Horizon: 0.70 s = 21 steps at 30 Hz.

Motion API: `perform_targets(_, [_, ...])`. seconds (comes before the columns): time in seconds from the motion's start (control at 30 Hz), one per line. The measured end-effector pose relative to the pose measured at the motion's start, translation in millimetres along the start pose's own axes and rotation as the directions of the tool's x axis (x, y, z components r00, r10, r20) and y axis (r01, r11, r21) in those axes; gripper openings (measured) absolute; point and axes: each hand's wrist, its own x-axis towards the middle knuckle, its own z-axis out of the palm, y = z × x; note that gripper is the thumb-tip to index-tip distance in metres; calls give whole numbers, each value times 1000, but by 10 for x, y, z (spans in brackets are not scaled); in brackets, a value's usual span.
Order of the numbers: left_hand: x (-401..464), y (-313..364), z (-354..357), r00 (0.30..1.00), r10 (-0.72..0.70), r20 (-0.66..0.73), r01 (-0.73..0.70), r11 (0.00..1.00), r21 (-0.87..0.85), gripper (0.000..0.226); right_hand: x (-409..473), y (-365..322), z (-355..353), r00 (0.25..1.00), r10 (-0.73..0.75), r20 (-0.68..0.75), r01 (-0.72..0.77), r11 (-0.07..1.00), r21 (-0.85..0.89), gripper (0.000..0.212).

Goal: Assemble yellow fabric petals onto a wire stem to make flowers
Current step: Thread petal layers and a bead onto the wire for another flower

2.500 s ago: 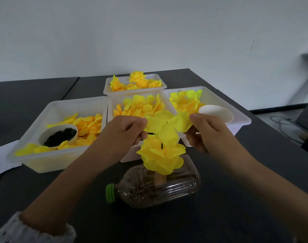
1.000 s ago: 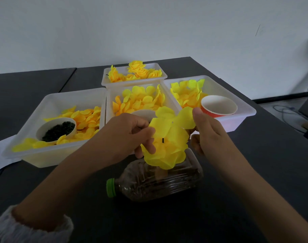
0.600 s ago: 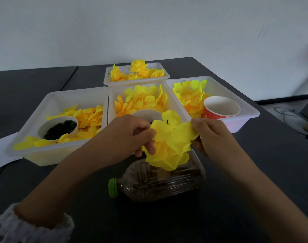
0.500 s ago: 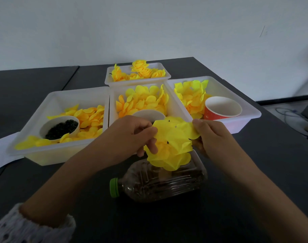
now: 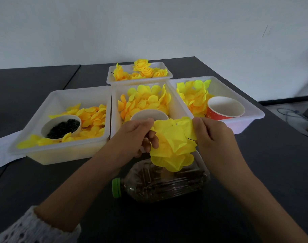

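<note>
We're over the dark table (image 5: 255, 199), and both hands are on the flower (image 5: 174, 146). The left hand (image 5: 132, 137) pinches the top left edge of the yellow petals between thumb and forefinger, its other fingers curled under the bloom. The right hand (image 5: 213, 135) grips the top right edge, thumb on top and fingers wrapped behind. Between them the flower hangs as a crumpled yellow bunch, held above the table's near middle. A thin dark bit of wire (image 5: 191, 139) pokes out near the right thumb; we can't make out the rest of the stem.

Directly below the flower a clear plastic bottle (image 5: 167, 181) lies on its side, green cap (image 5: 116, 187) pointing left, something brown inside.

Behind the hands sit four white trays. The left tray (image 5: 62, 153) holds loose yellow-orange petals and a white cup of dark bits (image 5: 62, 127). The middle tray (image 5: 177, 106) has more petals and a white cup (image 5: 148, 114), partly hidden by the left hand. The right tray (image 5: 246, 120) carries petals and a red paper cup (image 5: 225, 109). The far tray (image 5: 139, 81), toward the table's back edge, holds finished yellow flowers (image 5: 144, 70). A white sheet (image 5: 0, 155) lies at the left edge.
</note>
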Motion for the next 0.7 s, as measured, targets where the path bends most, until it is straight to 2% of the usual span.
perform_targets(0.13, [-4, -16, 9, 999, 14, -33, -17, 998, -63, 38, -2, -51, -8, 995, -86, -49, 87, 996, 23, 46])
perform_targets(0.3, [-6, -38, 13, 996, 55, -67, -60, 995, -79, 39, 31, -140, -15, 983, -170, -74, 170, 985, 5, 38])
perform_targets(0.5, [-13, 1, -18, 982, 178, -68, -177, 984, 15, 39, 80, -219, -37, 961, -258, -101, 256, 966, -32, 38])
perform_targets(0.6, [20, 25, -48, 966, 249, -67, -244, 967, 80, 40, 97, -213, -19, 962, -254, -105, 250, 967, -53, 39])
perform_targets(0.7, [77, 18, -79, 964, 264, -38, -258, 960, 112, 42, 84, -134, 12, 984, -170, -61, 164, 982, -89, 43])
